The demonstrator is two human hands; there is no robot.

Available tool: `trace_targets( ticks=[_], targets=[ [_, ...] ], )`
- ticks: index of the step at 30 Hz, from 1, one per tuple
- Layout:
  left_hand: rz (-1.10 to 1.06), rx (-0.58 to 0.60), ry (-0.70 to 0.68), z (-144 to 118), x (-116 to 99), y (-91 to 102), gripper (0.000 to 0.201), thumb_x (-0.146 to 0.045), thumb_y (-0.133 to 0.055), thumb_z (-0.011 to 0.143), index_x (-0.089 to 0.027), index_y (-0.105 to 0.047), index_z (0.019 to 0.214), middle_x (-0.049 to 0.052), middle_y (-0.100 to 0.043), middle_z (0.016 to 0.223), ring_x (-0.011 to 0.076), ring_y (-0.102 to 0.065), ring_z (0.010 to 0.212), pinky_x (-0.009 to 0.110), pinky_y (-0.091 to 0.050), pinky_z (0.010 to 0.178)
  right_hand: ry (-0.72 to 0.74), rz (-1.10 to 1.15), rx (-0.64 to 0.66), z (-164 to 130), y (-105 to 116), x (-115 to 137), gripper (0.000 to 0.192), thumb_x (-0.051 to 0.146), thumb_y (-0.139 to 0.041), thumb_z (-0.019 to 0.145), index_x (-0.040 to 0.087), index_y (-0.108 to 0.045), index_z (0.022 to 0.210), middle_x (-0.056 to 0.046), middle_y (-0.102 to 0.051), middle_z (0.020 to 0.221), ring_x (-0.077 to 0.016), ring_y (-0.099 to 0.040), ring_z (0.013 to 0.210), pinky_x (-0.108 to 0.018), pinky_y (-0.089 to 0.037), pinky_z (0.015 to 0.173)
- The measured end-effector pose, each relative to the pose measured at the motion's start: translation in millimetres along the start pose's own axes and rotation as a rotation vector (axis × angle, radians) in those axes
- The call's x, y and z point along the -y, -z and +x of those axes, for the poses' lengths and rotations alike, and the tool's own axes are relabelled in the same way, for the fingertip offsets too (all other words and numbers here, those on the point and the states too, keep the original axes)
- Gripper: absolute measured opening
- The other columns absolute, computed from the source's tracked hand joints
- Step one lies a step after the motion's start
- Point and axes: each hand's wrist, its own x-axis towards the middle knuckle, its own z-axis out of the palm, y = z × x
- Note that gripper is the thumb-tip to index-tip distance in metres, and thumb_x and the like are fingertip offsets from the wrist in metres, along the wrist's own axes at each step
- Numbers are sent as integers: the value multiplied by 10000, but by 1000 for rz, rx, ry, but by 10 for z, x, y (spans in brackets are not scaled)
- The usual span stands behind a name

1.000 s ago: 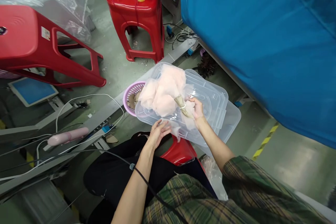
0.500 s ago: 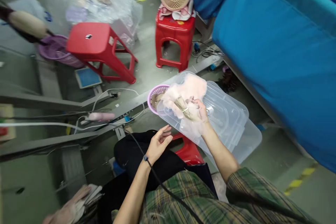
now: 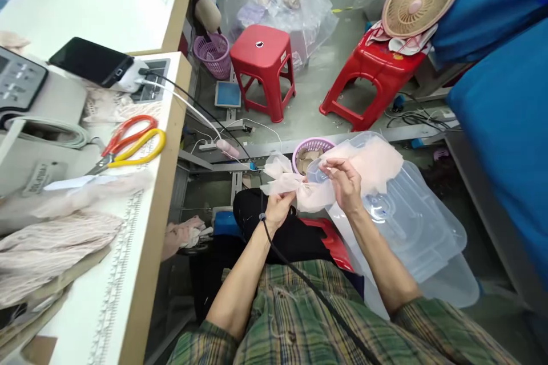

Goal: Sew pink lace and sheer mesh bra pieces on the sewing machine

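My left hand (image 3: 279, 209) pinches a sheer pale-pink fabric piece (image 3: 286, 182), gathered at the middle like a bow, over my lap. My right hand (image 3: 347, 187) is just right of it, thumb and fingertips pressed together; whatever lies between them is too small to make out. Beneath and beyond that hand, a stack of pale-pink sheer fabric (image 3: 379, 162) lies on a clear plastic lid (image 3: 411, 228). A small purple basket (image 3: 314, 144) with tan pieces inside stands just beyond my hands.
On the left, a white worktable (image 3: 141, 239) carries scissors (image 3: 132, 145), a phone (image 3: 92, 61), a machine and gathered fabric. Red stools (image 3: 261, 45) stand ahead, one bearing a fan (image 3: 419, 3). Blue cloth (image 3: 505, 91) hangs at right. Cables run near my left hand.
The view has swung left, bringing the worktable in. My left hand, empty before, now grips the sheer fabric piece. The tan bundle with a white band has left my right hand.
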Motion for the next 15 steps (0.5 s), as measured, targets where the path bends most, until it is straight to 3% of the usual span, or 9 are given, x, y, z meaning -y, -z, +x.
trace_targets(
  ticks=[4,8,12,15],
  targets=[
    [-69,-18,1,-41,-19,94,338,-279,-849,651,-194,-725,954,102,-742,1071,328,-608,1183,452,-467,1032,-191,-159,84,-102,22,-135,202,327,-676,777,201,-720,929,-24,-706,910,-185,-635,914,-357,-472,930],
    [-110,21,23,-63,-29,134,356,-270,-823,677,-185,-730,1010,106,-722,1135,337,-582,1222,454,-441,1074,-339,-127,132,-314,-58,-168,274,413,-665,793,200,-727,954,-33,-735,926,-197,-661,884,-334,-496,855],
    [-115,22,37,-80,-21,161,357,-225,-807,682,-177,-734,1028,116,-715,1149,331,-558,1255,420,-453,1067,-431,-29,140,-446,-118,-116,316,432,-690,779,181,-728,967,-51,-743,936,-207,-675,857,-324,-528,800],
    [-94,-2,61,-74,12,176,332,-205,-807,666,-157,-740,987,123,-725,1116,325,-583,1221,391,-493,1013,-548,170,96,-505,-5,-164,310,380,-677,804,167,-707,1028,-85,-729,1031,-241,-675,956,-373,-561,826]
  ],
)
